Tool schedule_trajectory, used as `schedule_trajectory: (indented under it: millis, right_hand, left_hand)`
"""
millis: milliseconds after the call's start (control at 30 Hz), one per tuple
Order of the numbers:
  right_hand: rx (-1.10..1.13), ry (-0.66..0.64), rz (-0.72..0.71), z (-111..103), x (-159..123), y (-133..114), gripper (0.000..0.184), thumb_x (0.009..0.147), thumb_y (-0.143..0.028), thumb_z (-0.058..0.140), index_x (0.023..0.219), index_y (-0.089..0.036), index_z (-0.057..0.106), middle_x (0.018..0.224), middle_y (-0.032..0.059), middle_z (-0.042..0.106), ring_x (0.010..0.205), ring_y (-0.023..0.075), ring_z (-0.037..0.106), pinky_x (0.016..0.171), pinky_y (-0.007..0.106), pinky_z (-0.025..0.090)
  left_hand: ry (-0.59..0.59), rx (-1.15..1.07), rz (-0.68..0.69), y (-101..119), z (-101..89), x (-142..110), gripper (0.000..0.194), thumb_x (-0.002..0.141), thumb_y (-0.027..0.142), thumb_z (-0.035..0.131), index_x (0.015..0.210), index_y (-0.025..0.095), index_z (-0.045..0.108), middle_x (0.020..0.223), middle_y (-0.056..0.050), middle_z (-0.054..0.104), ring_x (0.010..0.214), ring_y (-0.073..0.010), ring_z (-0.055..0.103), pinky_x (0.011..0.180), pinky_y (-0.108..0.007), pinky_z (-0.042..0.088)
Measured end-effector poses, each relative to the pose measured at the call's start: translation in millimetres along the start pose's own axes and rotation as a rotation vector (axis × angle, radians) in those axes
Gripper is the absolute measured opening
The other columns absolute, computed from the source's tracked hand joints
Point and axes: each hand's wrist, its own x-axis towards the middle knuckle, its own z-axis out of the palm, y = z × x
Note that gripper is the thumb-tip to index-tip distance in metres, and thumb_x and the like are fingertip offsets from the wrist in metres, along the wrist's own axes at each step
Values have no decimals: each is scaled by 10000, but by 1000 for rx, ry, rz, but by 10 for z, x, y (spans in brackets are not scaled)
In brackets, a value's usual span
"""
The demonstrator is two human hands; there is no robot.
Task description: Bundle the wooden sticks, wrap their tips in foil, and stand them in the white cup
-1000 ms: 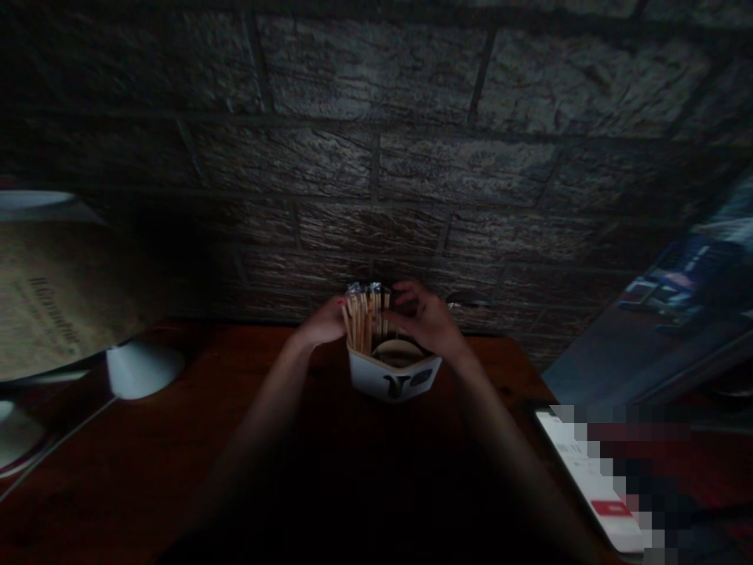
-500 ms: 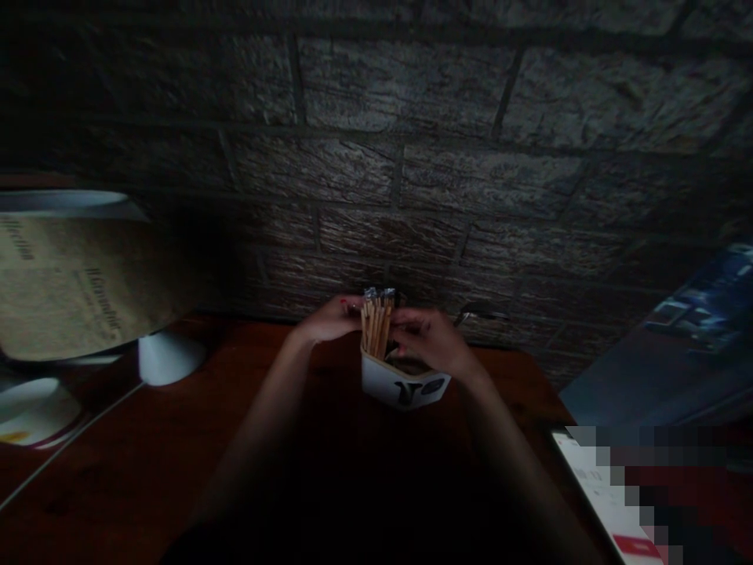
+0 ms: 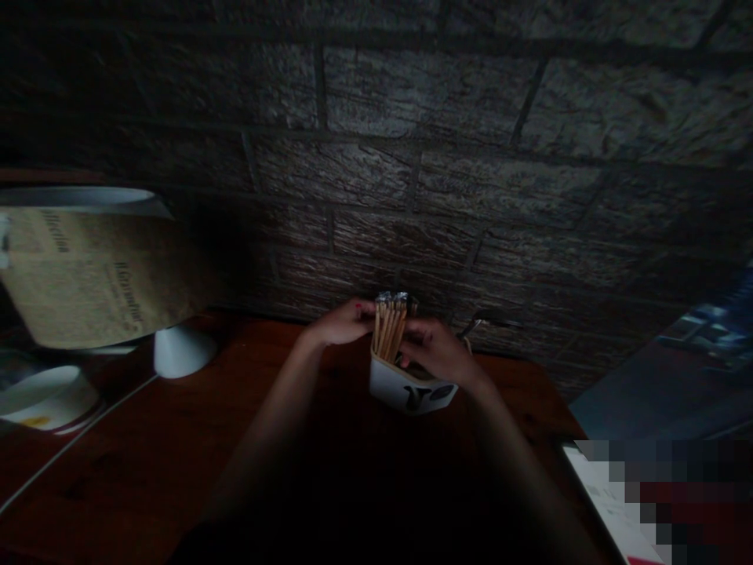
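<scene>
A small white container with dark markings on its front stands on the wooden table, close to the wall. A bundle of thin wooden sticks stands upright at its left side, with shiny silvery wrapping behind the tops. My left hand grips the bundle from the left, its fingertips hidden behind the sticks. From the right, my right hand reaches over the container, with curled fingers against the sticks. A dark, shiny utensil leans out at the container's back right, partly hidden by my right hand.
A lamp with a printed shade and white base stands at left, near a white bowl and a pale cord. A brick wall rises behind the table. A lit screen lies at lower right.
The whole view has shifted, so the scene sits slightly further right. Both hands stay at the sticks, and the right fingers have shifted only slightly.
</scene>
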Motion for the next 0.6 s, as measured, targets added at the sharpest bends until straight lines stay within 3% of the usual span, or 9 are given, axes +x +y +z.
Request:
schedule_trajectory:
  millis: [100,200,267,333,433,500,600]
  right_hand:
    - [53,-32,-5,-36,-20,-22,217,858,-229,585,999,-193,746,926,25,746,531,81,616,605,259,537]
    - [93,34,16,-62,-40,-43,219,837,-305,627,997,-207,740,1001,40,741,583,103,632,570,266,544]
    - [102,123,40,-78,-48,-53,235,812,-358,659,982,-216,737,999,45,737,646,135,648,530,262,536]
    - [70,233,52,-103,-49,-56,246,799,-413,679,935,-214,731,872,35,724,632,146,627,487,248,503]
    - [-31,472,28,-160,-37,-38,299,780,-475,714,891,-198,702,715,11,653,598,138,583,516,249,480]
    - [-80,621,25,-190,-23,-9,401,703,-482,788,960,-195,678,814,32,670,692,161,620,592,269,512]
    - [-1,564,109,-187,-6,36,680,614,-512,835,1176,-209,600,1104,98,673,703,175,646,569,300,536]
  left_hand:
    - [-11,-12,-7,-23,-12,-7,148,823,125,594,853,135,739,872,-27,779,848,-170,692,874,-308,521]
    - [-41,-51,-13,-41,-31,-17,154,819,127,609,901,133,739,920,-37,782,873,-168,693,900,-320,514]
    - [-40,-93,-8,-35,-49,-33,182,800,120,630,945,135,739,959,-44,783,894,-170,698,920,-329,508]
    - [-14,-120,-3,-13,-67,-59,219,786,120,652,987,139,736,996,-52,781,924,-177,701,925,-333,507]
    - [51,-132,-40,27,-83,-96,237,782,144,677,1013,124,727,989,-73,776,934,-186,701,878,-315,511]
    - [121,-142,-83,41,-81,-110,245,769,154,695,1008,101,714,940,-83,772,872,-181,704,816,-292,513]
    - [182,-106,-115,40,-60,-109,219,753,145,695,964,88,704,891,-80,762,794,-167,690,740,-263,499]
